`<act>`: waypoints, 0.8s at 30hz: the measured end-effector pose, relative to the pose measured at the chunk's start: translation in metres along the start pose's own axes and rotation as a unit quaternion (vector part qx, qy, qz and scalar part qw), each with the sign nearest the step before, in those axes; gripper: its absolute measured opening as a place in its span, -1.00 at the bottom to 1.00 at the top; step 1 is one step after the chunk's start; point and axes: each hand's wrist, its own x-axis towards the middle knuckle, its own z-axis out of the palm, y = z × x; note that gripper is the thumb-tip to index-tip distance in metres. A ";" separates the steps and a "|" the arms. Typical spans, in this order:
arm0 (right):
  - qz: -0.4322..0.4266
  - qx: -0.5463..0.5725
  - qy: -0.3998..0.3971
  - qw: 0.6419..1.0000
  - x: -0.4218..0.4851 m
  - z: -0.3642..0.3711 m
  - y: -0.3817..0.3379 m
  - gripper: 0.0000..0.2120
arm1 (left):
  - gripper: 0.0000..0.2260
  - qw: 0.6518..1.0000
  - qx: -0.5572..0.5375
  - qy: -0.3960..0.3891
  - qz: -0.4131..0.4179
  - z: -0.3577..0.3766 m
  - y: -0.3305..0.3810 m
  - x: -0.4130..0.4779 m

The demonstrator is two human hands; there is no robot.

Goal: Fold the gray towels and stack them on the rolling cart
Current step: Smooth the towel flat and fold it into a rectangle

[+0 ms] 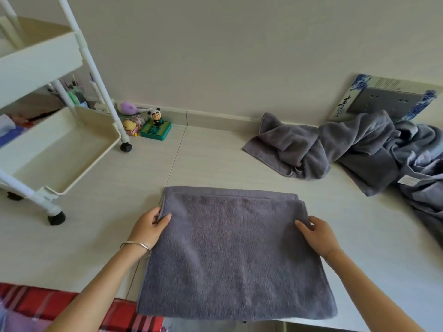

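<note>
- My left hand (149, 227) pinches the left edge of the folded gray towel (235, 250), thumb on top and fingers tucked into the layers.
- My right hand (317, 233) grips the right edge the same way, as far as I can tell; its fingertips are partly hidden in the cloth.
- The towel lies flat on the floor (107, 212) right in front of me, its near end touching the red plaid cloth (48, 305).
- Its long axis seems to run from me toward the wall, with the stepped, loose layers showing at the far end.
- Risk: those far layers already sit uneven, so another fold may lock in a crooked edge.
- Risk: lifting by the two sides alone could let the middle sag and the layers slide apart on the way to the rolling cart (60, 149) at my left.
- The unfolded towel pile (335, 152) lies well apart on my right.
</note>
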 end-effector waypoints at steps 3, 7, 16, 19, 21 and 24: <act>-0.043 0.058 0.071 0.995 -0.003 -0.001 -0.013 -0.82 | -0.90 0.996 -0.002 0.054 0.071 0.002 0.014 0.003; -0.045 0.051 0.104 0.992 0.009 0.009 -0.020 -0.80 | -0.87 0.995 0.030 0.088 0.045 0.005 0.015 0.019; 0.002 -0.057 0.102 0.993 0.028 0.021 -0.029 -0.80 | -0.82 0.989 0.092 0.112 0.027 0.021 0.017 0.038; 0.066 -0.060 0.063 0.994 0.040 0.016 -0.033 -0.74 | -0.78 0.989 0.117 0.094 -0.020 0.022 0.018 0.044; 0.097 -0.036 0.044 0.994 0.041 0.010 -0.034 -0.61 | -0.73 0.991 0.095 0.073 -0.055 0.020 0.020 0.047; 0.108 0.009 0.028 0.994 0.033 0.006 -0.025 -0.54 | -0.71 0.995 0.036 0.008 -0.096 0.012 0.015 0.042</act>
